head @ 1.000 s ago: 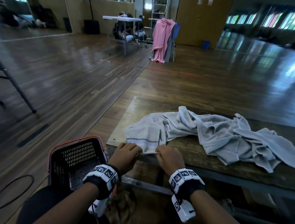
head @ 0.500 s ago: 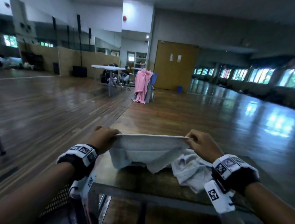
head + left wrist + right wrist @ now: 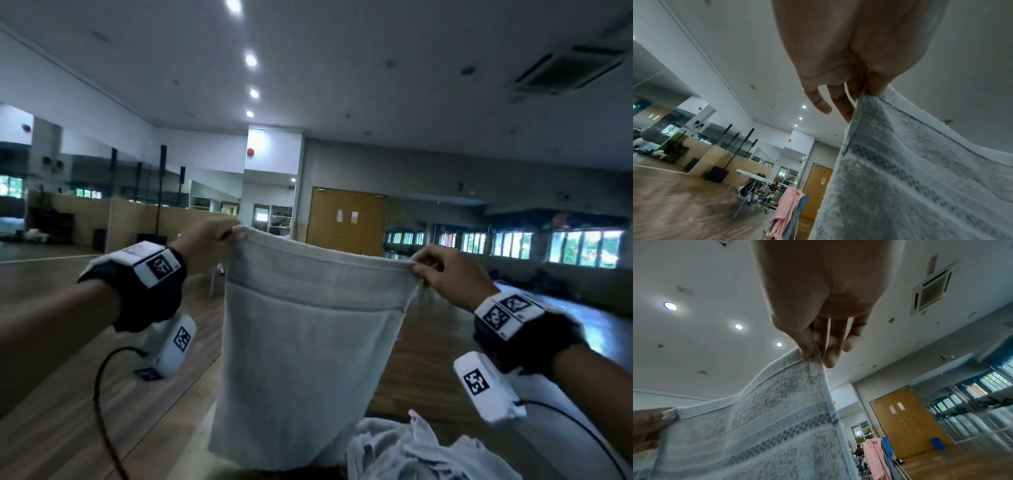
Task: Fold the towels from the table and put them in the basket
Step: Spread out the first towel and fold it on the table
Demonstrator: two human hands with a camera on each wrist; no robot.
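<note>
Both hands pinching the towel (image 3: 301,342) by its top corners, left hand (image 3: 202,245) gripping one, right hand (image 3: 445,270) the other, towel hanging stretched in the air between them, more towels (image 3: 421,452) lying crumpled just below.

A pale grey towel (image 3: 301,346) with a woven checkered band near its top hem hangs upright in the air, stretched flat by its two upper corners. Below it, more grey towels (image 3: 421,452) lie crumpled in a heap.
</note>
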